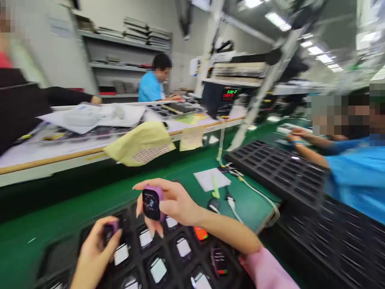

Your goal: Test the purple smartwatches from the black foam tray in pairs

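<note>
- Purple casing, dark screen: your right hand (174,204) pinches a small watch-like device (152,202) by its edges, lifted just above the black tray (168,265), screen turned towards you.
- Your left hand (96,253) closes round a second purple device (110,230), low at the tray's near-left pockets.
- It looks like the checking or sorting step; the next move calls for a free pocket and a level, careful set-down.
- Most pockets hold lit-screen units; an orange one (200,233) sits just beyond your right wrist.
- Green matting (75,216) runs under everything, with cables (237,200) and white paper (210,178) further off.
- Right: empty black trays (276,168) and a co-worker in blue (355,176); far benches, shelves, ceiling lights.
</note>
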{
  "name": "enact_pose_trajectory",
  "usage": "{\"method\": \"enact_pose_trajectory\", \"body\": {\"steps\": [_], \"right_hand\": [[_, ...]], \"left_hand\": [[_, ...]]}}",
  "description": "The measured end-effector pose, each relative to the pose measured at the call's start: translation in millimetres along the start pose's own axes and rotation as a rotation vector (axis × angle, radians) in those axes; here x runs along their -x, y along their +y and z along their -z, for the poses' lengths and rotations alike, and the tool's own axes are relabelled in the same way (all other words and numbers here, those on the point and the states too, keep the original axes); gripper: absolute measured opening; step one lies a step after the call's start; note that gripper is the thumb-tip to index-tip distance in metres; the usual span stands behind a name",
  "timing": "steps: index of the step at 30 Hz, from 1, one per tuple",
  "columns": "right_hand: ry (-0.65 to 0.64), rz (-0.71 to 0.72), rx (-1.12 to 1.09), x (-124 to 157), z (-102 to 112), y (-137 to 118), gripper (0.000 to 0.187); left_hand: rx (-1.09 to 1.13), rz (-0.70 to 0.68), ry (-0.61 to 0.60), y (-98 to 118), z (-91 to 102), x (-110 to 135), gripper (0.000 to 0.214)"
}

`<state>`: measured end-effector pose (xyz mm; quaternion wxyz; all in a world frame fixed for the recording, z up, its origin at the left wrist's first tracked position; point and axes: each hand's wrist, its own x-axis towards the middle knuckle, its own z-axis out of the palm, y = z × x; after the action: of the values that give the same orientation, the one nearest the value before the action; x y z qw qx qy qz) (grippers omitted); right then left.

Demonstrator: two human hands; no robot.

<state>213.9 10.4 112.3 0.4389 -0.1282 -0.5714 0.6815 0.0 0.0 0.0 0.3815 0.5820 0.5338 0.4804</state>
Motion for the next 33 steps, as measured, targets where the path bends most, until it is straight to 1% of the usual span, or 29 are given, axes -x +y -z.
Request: {"method": "enact_pose_trajectory", "body": {"steps": [2,4,5,7,12,15,20,25,33], "right_hand": [[-0.019,-0.143,-0.025,-19,18,35,0.051],[0.005,-0.274,-0.045,-27,28,66,0.048],[0.008,-0.320,-0.037,-28,30,77,0.049],[-0.017,-0.399,-0.025,-26,34,87,0.048],[-0.065,-0.512,-0.070,-19,41,81,0.059],[-0.059,-0.573,-0.120,-18,43,82,0.059],[-0.026,-0.558,-0.165,-18,45,87,0.056],[0.005,-0.553,-0.138,-19,47,87,0.049],[0.020,-0.563,-0.107,-22,48,88,0.049]], "left_hand": [[-0.036,-0.063,-0.030,0,2.1,-4,0.022],[-0.070,-0.081,-0.090,3,2.3,-9,0.013],[-0.070,-0.089,-0.132,5,2.0,-10,0.015],[-0.070,-0.097,-0.157,9,1.3,-12,0.015],[-0.067,-0.093,-0.134,13,0.4,-7,0.019],[-0.043,-0.096,-0.130,11,0.2,-4,0.021],[-0.049,-0.081,-0.111,9,0.4,-5,0.023],[-0.063,-0.094,-0.100,11,0.8,-3,0.025],[-0.071,-0.085,-0.101,13,2.2,-5,0.026]]}}
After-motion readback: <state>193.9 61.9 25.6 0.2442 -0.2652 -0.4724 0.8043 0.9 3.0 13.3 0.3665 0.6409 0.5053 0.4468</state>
